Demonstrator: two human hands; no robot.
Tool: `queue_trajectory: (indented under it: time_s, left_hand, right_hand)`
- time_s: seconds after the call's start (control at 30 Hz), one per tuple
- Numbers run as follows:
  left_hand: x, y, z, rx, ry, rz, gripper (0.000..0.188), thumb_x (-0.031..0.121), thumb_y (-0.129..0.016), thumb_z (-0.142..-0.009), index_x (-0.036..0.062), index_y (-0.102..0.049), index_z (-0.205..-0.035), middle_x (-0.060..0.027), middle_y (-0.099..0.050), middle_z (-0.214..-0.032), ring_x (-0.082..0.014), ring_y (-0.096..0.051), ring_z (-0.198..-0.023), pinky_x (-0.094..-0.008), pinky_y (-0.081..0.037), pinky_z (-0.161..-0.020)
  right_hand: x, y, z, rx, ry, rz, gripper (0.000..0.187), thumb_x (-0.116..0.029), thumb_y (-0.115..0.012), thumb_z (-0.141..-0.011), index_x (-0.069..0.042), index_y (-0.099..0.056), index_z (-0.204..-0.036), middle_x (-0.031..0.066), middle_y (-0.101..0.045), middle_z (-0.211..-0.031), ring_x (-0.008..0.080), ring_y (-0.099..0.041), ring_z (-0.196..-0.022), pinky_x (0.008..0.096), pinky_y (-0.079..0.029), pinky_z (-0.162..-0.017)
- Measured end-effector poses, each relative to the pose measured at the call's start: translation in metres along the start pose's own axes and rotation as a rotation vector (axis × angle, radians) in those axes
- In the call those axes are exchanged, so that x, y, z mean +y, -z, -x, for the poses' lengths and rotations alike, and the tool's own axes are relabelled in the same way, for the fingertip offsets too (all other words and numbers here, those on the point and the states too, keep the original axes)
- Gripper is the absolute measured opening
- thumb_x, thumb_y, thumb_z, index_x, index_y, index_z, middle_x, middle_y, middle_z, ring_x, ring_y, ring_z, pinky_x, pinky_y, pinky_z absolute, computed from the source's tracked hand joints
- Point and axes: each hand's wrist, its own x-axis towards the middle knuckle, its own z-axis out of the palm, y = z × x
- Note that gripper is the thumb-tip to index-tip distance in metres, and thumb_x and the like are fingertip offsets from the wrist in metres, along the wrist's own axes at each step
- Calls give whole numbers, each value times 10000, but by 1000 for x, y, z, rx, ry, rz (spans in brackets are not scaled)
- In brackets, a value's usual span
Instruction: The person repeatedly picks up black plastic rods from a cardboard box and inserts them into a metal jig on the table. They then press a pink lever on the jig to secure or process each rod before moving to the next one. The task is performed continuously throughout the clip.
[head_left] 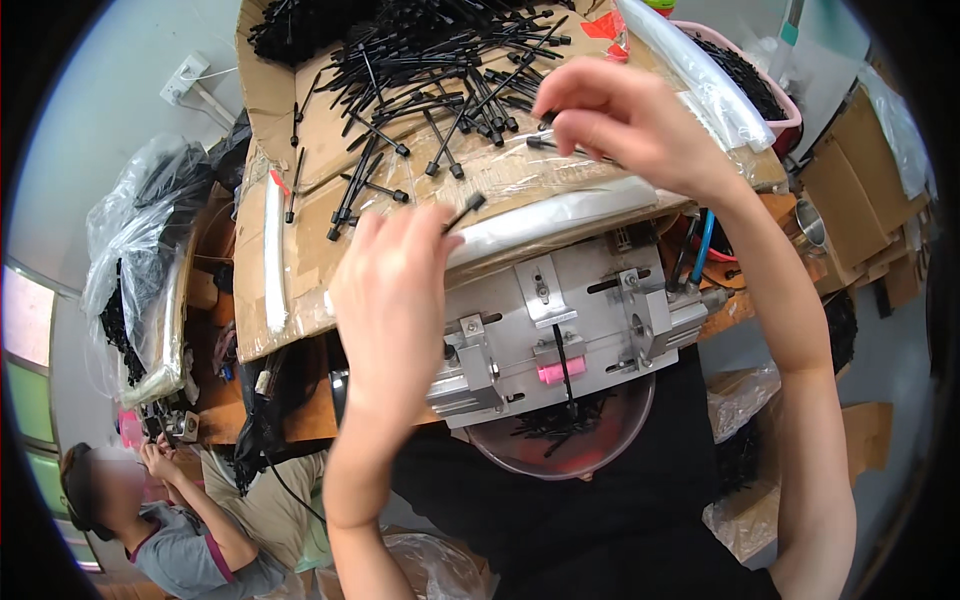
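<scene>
Two bare hands work above a cardboard sheet (312, 275) and a metal fixture (510, 292). The left hand (392, 290) has its fingers closed on a black rod (474, 203), whose knobbed end projects to the right of the hand. The right hand (645, 125), raised farther from the body, has its fingers curled over a second rod (540, 143); whether it grips this rod cannot be told, since the fingers hide part of it.

Beyond the left hand, and to the left of the right hand, a loose pile of similar rods (430, 75) is spread over the cardboard, a few lying just past the left fingertips. A rolled white strip (570, 213) runs to the right of the left hand, on the near side of the right hand; a narrower pale strip (275, 255) lies to the left of the left hand.

Below the right hand and to the right of the left, the fixture carries one upright-looking rod (561, 345) in front of a pink block (549, 375). Nearer the body, beneath the fixture's edge, a translucent bowl (632, 425) contains several black pieces (555, 425). Past the right hand, a pink basket (795, 115) holds more black parts (735, 72). Well to the left of the left hand, a seated co-worker (200, 550) has both arms raised beside the wooden table (308, 415).
</scene>
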Motion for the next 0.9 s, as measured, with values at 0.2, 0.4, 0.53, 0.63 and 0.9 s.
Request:
queue_trajectory:
  time_s: [0.2, 0.4, 0.53, 0.63, 0.9]
  left_hand:
    - [-42, 13, -10, -426, 59, 331, 233, 58, -719, -823, 23, -578, -1006, -97, -622, -896, -237, -572, -768, -338, -495, -720]
    - [-47, 26, -4, -464, 59, 324, 230, 20, -684, -808, 28, -606, -1024, -126, -616, -946, -322, -587, -919, -396, -470, -812]
    - [-24, 3, -16, -233, -8, 137, 196, 33, -688, -821, 4, -644, -1010, -133, -624, -913, -300, -602, -855, -386, -474, -792]
    - [-18, -19, -36, -315, 50, 184, 165, 88, -682, -848, -14, -652, -974, -158, -611, -829, -320, -601, -791, -393, -473, -745]
    - [-7, -33, -37, -259, 210, 81, 142, 94, -692, -843, -19, -635, -908, -156, -604, -788, -315, -605, -744, -412, -476, -697]
  right_hand:
    - [0, 37, 34, 264, -106, -295, 221, -156, -531, -1015, -15, -553, -1183, 104, -681, -889, 64, -584, -665, 175, -404, -486]
    - [0, 45, 54, 255, -80, -468, 255, -232, -598, -996, -33, -602, -1156, 91, -689, -845, 48, -576, -664, 167, -415, -490]
    - [-8, 28, 53, 281, -91, -505, 256, -195, -621, -981, -13, -608, -1160, 102, -694, -852, 61, -591, -653, 170, -422, -486]
    - [-16, 17, 50, 267, -110, -510, 222, -170, -634, -972, 4, -613, -1109, 111, -696, -855, 71, -599, -650, 175, -428, -484]
    - [-18, 27, 73, 315, -58, -502, 180, -166, -608, -988, -11, -609, -1080, 103, -691, -839, 59, -586, -645, 167, -432, -469]
